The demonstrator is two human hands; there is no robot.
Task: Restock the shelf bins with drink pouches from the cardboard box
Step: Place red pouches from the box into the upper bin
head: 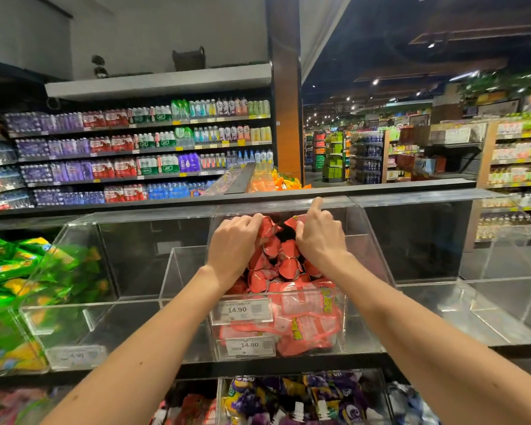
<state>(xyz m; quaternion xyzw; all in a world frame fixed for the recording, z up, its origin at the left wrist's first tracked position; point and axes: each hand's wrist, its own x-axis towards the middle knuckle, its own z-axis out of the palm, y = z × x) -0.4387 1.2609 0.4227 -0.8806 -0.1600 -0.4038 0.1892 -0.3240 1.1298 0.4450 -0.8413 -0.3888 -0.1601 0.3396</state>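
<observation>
Both my hands reach into the middle clear acrylic bin [362,259] on the upper shelf row. My left hand [232,246] grips the left side of a bunch of red drink pouches [284,265], fingers curled over their tops. On the bunch's right side my right hand [319,237] holds the pouches too, its index finger raised against the bin's lid. More red pouches [307,326] fill the front of the same bin behind two price tags [241,311]. The cardboard box is not in view.
A bin of green pouches [28,271] stands at the left, with a clear bin without pouches [129,256] between it and the red one. Another clear bin [442,240] lies to the right. Purple and other pouches [288,397] fill the lower row. Drink shelves [135,154] line the aisle behind.
</observation>
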